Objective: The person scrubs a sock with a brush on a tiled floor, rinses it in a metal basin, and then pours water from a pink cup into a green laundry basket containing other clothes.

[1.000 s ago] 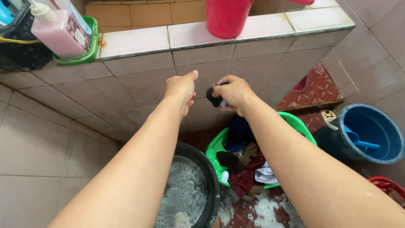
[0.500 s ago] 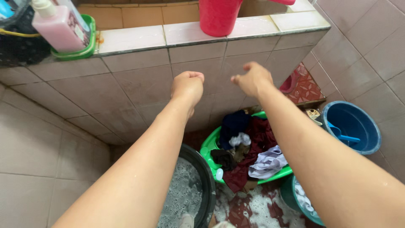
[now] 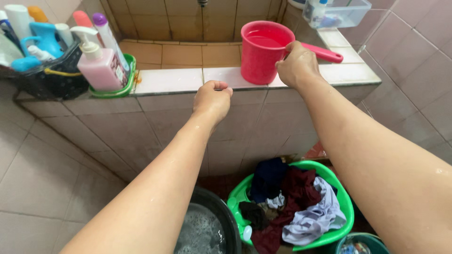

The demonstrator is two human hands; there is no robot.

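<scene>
A red plastic water dipper (image 3: 262, 51) with a long pink-red handle stands on the tiled ledge (image 3: 179, 80) of a water tank. My right hand (image 3: 295, 66) is closed around the base of that handle, right beside the cup. My left hand (image 3: 213, 99) is curled into a loose fist and hovers in front of the ledge's edge, holding nothing. Below my arms sits a green basin (image 3: 343, 202) piled with dark and pale clothes, and next to it a black tub (image 3: 225, 216) of soapy water.
A pink pump bottle (image 3: 100, 66) stands in a green tray on the ledge's left, beside a black basket (image 3: 47, 77) of bottles. A clear plastic box (image 3: 340, 14) sits at the back right. Tiled walls close in on both sides.
My view has tilted up from the basins to the ledge. My right hand rose and closed on the dipper's handle. My left hand stayed curled in front of the ledge.
</scene>
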